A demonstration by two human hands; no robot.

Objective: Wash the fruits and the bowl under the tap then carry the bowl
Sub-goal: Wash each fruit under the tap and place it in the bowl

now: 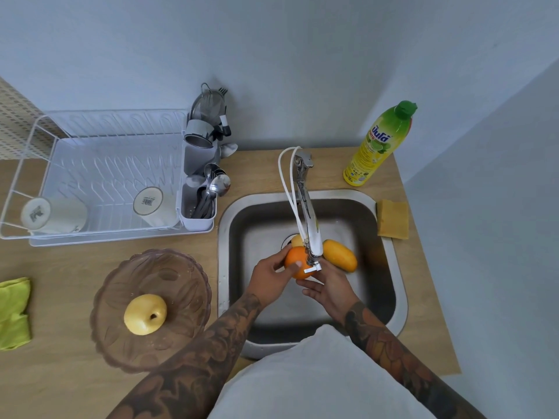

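At the far left a green cloth (13, 313) lay crumpled on the wooden counter (69, 376), and behind it a white dish rack (99, 176) held two upturned cups, with cutlery standing in its side caddy (198, 207). In front of the rack sat the brown translucent bowl (151, 309), a yellow apple (145, 314) resting in its middle. Over the steel sink (390, 267) the left hand (269, 282) gripped the orange (298, 263), its fingers curled round the fruit's left side with the thumb across the front, right beneath the tap (308, 219) spout. The right hand (326, 287) cupped the orange from below, fingers loosely spread and touching it. A yellow mango (340, 255) lay in the basin just beyond, another yellow fruit partly hidden behind the spout. Further right, a yellow sponge (392, 219) sat at the sink's edge, and a dish soap bottle (378, 146) stood near the wall.
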